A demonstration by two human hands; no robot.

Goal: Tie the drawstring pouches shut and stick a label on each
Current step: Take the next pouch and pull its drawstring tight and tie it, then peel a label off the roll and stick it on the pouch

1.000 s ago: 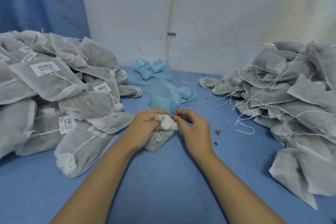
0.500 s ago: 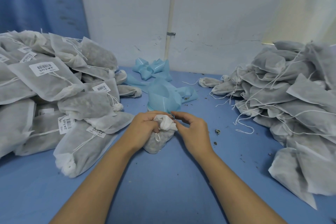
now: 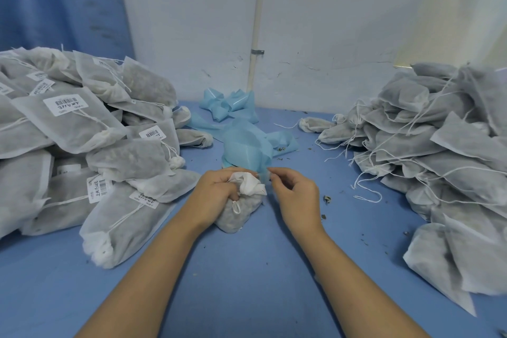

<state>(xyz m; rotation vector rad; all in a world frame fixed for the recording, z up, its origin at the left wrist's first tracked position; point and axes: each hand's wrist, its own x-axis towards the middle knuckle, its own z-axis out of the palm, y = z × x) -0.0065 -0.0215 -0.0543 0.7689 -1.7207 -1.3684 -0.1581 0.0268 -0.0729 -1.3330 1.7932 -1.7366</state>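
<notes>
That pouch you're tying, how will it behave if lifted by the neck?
Probably floppy: the pouch creases under the left hand, so it should sag. Likely light; its fill looks like loose dried bits. Unlikely to roll: it slumps on the table.

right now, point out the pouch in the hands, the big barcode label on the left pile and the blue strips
pouch (image 3: 241,217): head view, its filled grey body
barcode label (image 3: 65,105): head view, middle of the sticker
blue strips (image 3: 247,145): head view, the big curled loop
</notes>
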